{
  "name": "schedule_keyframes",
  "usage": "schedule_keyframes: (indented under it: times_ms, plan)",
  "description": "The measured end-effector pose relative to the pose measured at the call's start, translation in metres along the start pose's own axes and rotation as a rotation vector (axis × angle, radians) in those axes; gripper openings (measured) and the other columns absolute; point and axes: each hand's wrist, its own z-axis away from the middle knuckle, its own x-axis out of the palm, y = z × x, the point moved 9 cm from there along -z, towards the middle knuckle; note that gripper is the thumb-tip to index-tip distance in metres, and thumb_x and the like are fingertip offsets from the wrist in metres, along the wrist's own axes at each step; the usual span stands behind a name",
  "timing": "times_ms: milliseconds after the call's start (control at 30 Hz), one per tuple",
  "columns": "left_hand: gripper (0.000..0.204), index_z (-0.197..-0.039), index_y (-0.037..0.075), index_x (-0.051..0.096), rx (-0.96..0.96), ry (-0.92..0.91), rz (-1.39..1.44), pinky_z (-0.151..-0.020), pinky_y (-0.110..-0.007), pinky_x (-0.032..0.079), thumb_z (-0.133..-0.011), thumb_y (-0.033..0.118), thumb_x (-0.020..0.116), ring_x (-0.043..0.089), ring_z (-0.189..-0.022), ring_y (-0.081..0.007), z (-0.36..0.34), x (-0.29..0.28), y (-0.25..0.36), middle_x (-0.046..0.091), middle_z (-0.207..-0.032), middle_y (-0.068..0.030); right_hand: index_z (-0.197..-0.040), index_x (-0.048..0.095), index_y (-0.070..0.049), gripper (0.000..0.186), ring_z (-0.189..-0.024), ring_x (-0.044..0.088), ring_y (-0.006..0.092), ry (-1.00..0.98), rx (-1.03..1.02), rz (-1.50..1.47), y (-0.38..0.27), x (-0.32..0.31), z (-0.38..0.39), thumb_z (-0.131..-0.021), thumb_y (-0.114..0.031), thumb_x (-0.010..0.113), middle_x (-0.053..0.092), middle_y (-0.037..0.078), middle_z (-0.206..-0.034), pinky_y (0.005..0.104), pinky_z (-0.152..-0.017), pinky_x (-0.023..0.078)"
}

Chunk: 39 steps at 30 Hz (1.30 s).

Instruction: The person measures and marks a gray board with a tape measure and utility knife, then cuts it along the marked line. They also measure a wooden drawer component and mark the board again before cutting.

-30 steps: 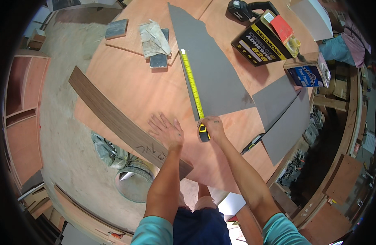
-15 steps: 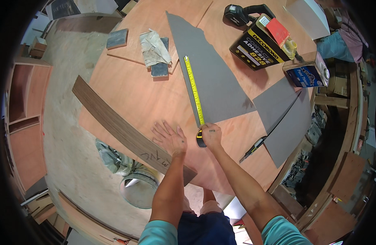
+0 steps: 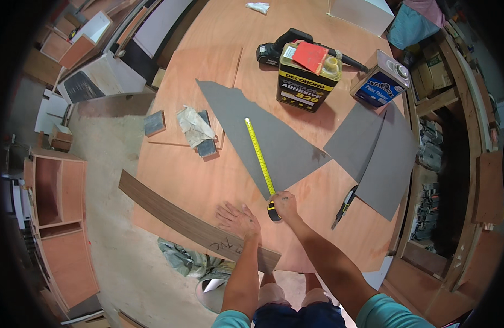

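Observation:
My right hand [image 3: 286, 206] grips a yellow-and-black tape measure [image 3: 273, 213], its yellow blade [image 3: 258, 154] extended across a torn-edged gray sheet [image 3: 287, 150]. My left hand [image 3: 238, 221] lies flat with spread fingers on the plywood board [image 3: 156, 153], just left of the tape case. Below it, a long dark wood-grain strip [image 3: 181, 213] passes under my left forearm. To the right, a utility knife [image 3: 344, 208] rests beside two overlapping gray sheets [image 3: 386, 172].
A black adhesive can [image 3: 298, 90] with red scraper, a blue tin [image 3: 379, 82] and a black cordless tool [image 3: 268, 53] stand farther back. A crumpled cloth [image 3: 194, 127] and dark blocks [image 3: 154, 123] lie left. A plywood cabinet [image 3: 60, 224] and bucket [image 3: 211, 292] are beyond the board.
The view has tilted, so everything appears lower in the picture and more of the workshop shows at the top. My hands keep the same places beside the tape.

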Motion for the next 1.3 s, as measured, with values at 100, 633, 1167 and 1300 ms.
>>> schedule_keyframes:
  times_ms: [100, 633, 1167, 1300]
  plan:
    - [0.058, -0.142, -0.001, 0.035, 0.115, -0.005, 0.146, -0.106, -0.058, 0.025, -0.098, 0.035, 0.041, 0.028, -0.135, -0.043, -0.015, -0.007, 0.016, 0.03, -0.149, -0.0225, -0.094, 0.071, -0.005, 0.034, -0.081, 0.067, 0.035, 0.008, 0.021, 0.116, 0.002, -0.003, -0.007, -0.081, -0.029, 0.051, 0.068, 0.021, -0.091, 0.042, -0.078, 0.054]
    - [0.015, -0.104, -0.007, 0.058, -0.199, -0.593, 1.673, -0.082, -0.033, 0.049, -0.09, -0.004, 0.056, 0.06, -0.095, -0.0205, -0.097, -0.021, 0.11, 0.063, -0.101, -0.0109, -0.085, 0.069, -0.003, 0.029, -0.066, 0.062, 0.0137, -0.259, 0.184, -0.569, 0.093, -0.065, 0.196, -0.092, -0.028, 0.054, 0.061, 0.006, -0.07, 0.0294, -0.06, 0.049]
    - [0.031, -0.119, 0.001, 0.055, -0.714, -0.921, 1.617, -0.091, -0.039, 0.051, -0.089, 0.0, 0.063, 0.06, -0.101, -0.0214, 0.388, 0.017, 0.029, 0.06, -0.115, -0.0089, -0.082, 0.07, -0.001, 0.028, -0.068, 0.06, 0.0132, 0.024, 0.398, -0.288, 0.206, -0.261, 0.423, -0.089, -0.025, 0.058, 0.067, 0.006, -0.076, 0.028, -0.065, 0.048]
    - [0.036, -0.119, 0.003, 0.056, -0.895, -1.172, 1.774, -0.1, -0.04, 0.049, -0.085, -0.005, 0.065, 0.059, -0.109, -0.022, 0.484, 0.037, 0.07, 0.059, -0.115, -0.0087, -0.088, 0.067, 0.003, 0.028, -0.063, 0.06, 0.0127, 0.084, 0.418, -0.379, 0.262, -0.307, 0.444, -0.093, -0.022, 0.054, 0.066, 0.008, -0.072, 0.0266, -0.06, 0.048]
